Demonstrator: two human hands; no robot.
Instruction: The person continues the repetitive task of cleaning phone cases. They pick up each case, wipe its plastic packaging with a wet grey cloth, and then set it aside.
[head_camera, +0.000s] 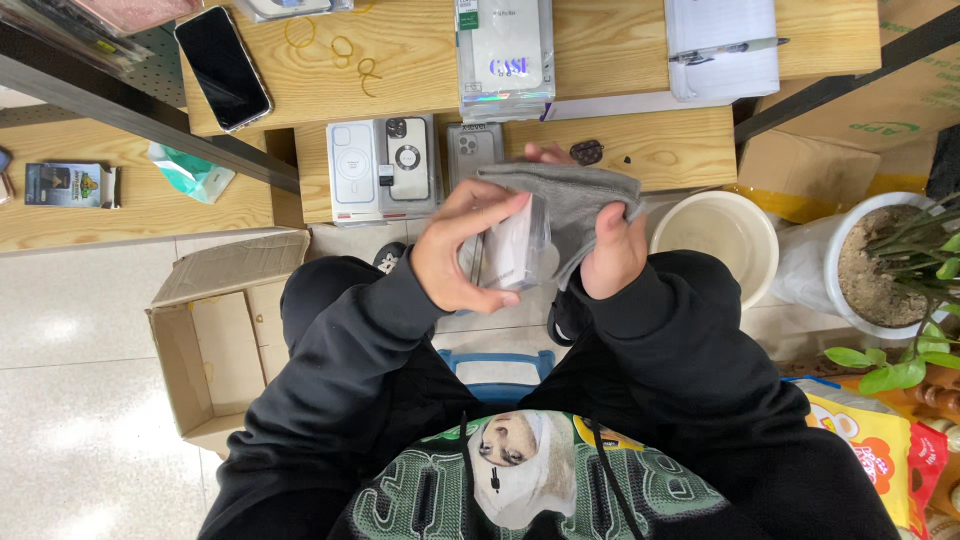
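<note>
My left hand (462, 250) grips a clear phone case (518, 245) over my lap, near the wooden surface (660, 150); my right hand (612, 250) pinches a grey cloth (575, 195) draped against it.

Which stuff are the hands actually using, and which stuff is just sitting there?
In use:
left hand
right hand
clear phone case
grey cloth

Just lying about:
black phone
boxed phone cases
rubber bands
cardboard box
white bucket
potted plant

Two hands (470, 250), one cloth (575, 200), one phone (222, 66).
</note>
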